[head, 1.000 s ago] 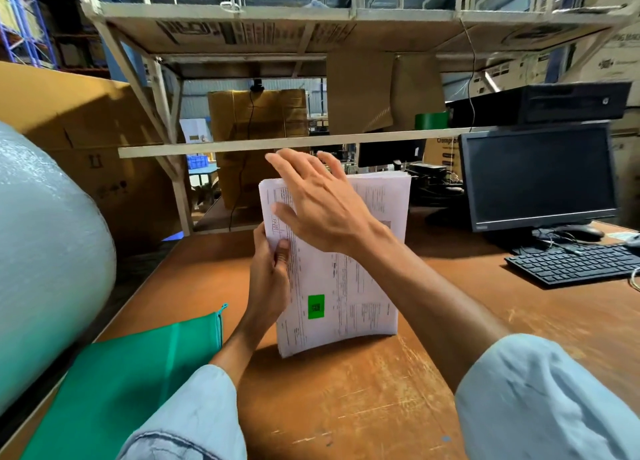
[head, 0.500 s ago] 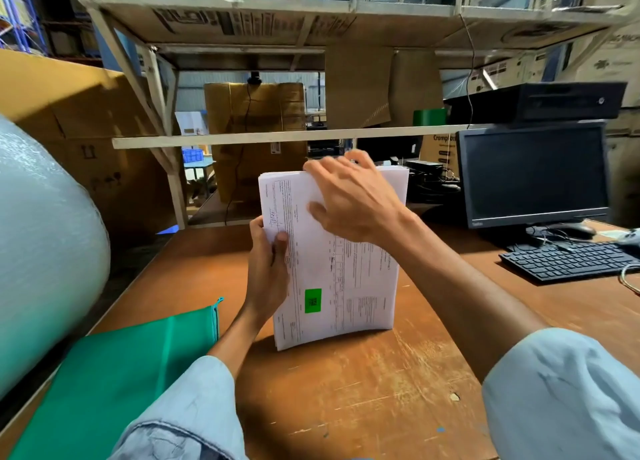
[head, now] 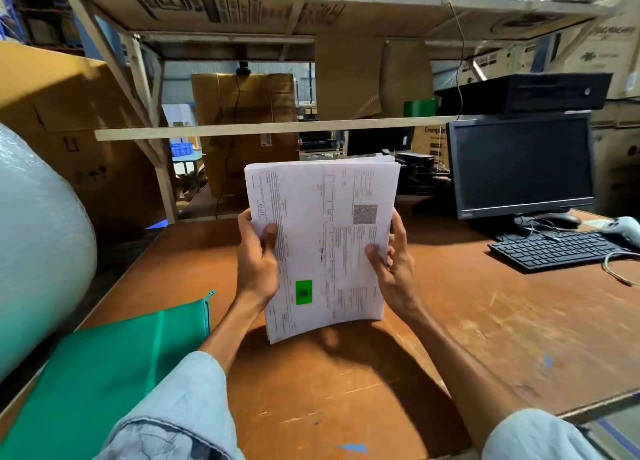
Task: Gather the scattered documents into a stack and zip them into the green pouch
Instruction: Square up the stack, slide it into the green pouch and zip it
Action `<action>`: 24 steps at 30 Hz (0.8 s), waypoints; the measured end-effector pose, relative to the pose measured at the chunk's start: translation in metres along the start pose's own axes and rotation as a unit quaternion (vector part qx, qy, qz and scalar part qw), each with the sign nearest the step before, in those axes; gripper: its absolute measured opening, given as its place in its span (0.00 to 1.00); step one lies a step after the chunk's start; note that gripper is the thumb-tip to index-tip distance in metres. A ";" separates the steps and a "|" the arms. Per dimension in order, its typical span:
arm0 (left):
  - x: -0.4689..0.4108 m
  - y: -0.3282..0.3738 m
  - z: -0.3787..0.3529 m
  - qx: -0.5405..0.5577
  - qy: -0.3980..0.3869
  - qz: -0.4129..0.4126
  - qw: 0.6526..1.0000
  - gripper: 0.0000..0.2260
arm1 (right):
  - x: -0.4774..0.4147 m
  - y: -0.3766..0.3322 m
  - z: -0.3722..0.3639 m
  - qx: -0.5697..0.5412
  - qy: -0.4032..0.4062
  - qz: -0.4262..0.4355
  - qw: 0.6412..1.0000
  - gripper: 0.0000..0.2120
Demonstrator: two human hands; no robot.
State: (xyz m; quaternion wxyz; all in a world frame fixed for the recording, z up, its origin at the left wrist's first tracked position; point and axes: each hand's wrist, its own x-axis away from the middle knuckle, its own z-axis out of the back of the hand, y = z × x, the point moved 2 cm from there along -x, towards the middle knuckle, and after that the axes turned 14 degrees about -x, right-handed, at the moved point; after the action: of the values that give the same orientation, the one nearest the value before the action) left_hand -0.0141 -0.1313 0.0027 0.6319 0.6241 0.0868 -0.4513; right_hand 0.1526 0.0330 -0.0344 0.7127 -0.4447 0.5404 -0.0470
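Note:
A stack of white printed documents with a green sticker stands nearly upright above the brown table, held between both hands. My left hand grips its left edge, thumb on the front sheet. My right hand grips the right edge, thumb on the front and fingers behind. The stack's lower edge looks slightly above the tabletop; contact cannot be told. The green pouch lies flat at the near left of the table, its zipper end pointing toward the stack.
A large roll of bubble wrap fills the left side. A black monitor, keyboard and cables sit at the right. A low shelf bar and cardboard boxes stand behind the stack.
My right hand came off the top of the stack and now grips its right edge. The stack sits higher and more upright in view.

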 end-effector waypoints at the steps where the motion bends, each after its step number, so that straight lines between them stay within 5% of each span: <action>1: 0.001 -0.001 0.000 -0.005 0.004 0.000 1.000 0.15 | -0.003 0.001 -0.003 0.004 0.007 0.003 1.000 0.32; 8: 0.028 -0.023 -0.007 -0.044 -0.001 0.002 0.999 0.33 | -0.005 0.011 -0.012 -0.023 0.016 0.013 1.000 0.32; 18: -0.013 0.018 0.000 -0.108 0.037 -0.081 0.990 0.32 | -0.043 -0.024 -0.006 0.037 0.051 0.068 0.996 0.31; 24: 0.029 -0.024 -0.014 -0.122 0.025 -0.038 0.992 0.29 | 0.010 0.009 -0.014 0.047 0.006 0.049 0.998 0.32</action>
State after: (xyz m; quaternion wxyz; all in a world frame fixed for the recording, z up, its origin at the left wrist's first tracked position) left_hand -0.0078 -0.1283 -0.0366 0.6833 0.5499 0.1804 -0.4452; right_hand 0.1414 0.0247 -0.0483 0.7312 -0.3831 0.5630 -0.0402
